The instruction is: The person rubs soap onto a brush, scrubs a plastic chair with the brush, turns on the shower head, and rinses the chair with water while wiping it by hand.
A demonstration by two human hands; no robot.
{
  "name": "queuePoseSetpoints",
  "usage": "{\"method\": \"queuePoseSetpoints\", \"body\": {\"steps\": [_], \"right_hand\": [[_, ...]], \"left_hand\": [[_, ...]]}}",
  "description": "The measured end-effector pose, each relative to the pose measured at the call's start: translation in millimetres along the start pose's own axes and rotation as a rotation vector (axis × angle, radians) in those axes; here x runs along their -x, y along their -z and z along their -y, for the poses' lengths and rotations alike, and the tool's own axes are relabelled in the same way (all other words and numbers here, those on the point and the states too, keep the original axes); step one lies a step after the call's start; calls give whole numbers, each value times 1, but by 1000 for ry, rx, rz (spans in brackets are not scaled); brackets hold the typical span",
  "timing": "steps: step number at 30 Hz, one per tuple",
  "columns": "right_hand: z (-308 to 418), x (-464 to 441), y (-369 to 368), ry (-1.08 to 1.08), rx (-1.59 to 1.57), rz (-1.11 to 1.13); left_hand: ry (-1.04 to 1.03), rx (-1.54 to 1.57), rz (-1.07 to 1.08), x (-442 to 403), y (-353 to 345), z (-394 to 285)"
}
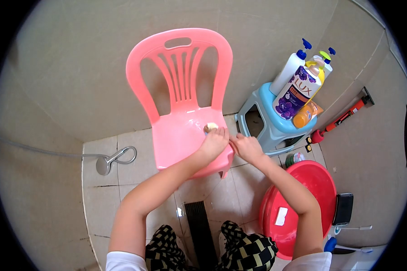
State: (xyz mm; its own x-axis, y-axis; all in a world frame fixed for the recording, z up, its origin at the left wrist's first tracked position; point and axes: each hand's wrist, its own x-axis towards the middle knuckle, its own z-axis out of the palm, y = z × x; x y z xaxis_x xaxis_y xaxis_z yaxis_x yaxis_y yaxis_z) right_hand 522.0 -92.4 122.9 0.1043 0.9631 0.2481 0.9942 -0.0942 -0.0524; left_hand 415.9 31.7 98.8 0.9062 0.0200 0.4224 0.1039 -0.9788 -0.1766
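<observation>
A pink plastic chair (181, 140) with a slatted back stands before me, its seat wet and shiny. My left hand (215, 143) is over the right side of the seat, fingers bent and close together. Just beyond its knuckles lies a small cream-and-brown item (210, 128), too small to name. At the seat's right edge my right hand (248, 147) is closed, its fingertips almost meeting the left hand. What either hand grips, if anything, is hidden by the fingers.
A blue stool (257, 106) on the right bears a Lux pump bottle (298, 92) and other bottles. Red basins (314, 180) stand below my right arm. A shower head (103, 166) with its hose lies left. A black drain grate (199, 230) is between my feet.
</observation>
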Motion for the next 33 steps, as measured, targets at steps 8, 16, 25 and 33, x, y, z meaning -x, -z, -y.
{"method": "queuePoseSetpoints", "body": {"steps": [8, 16, 25, 33], "right_hand": [[45, 38, -1, 36, -28, -17], [119, 8, -31, 28, -74, -12], [139, 9, -37, 38, -161, -52], [82, 59, -16, -99, -15, 34]], "left_hand": [[-9, 185, -64, 54, 31, -20], [97, 171, 37, 119, 59, 19], [9, 23, 93, 134, 85, 25], [-150, -58, 56, 85, 47, -24]]}}
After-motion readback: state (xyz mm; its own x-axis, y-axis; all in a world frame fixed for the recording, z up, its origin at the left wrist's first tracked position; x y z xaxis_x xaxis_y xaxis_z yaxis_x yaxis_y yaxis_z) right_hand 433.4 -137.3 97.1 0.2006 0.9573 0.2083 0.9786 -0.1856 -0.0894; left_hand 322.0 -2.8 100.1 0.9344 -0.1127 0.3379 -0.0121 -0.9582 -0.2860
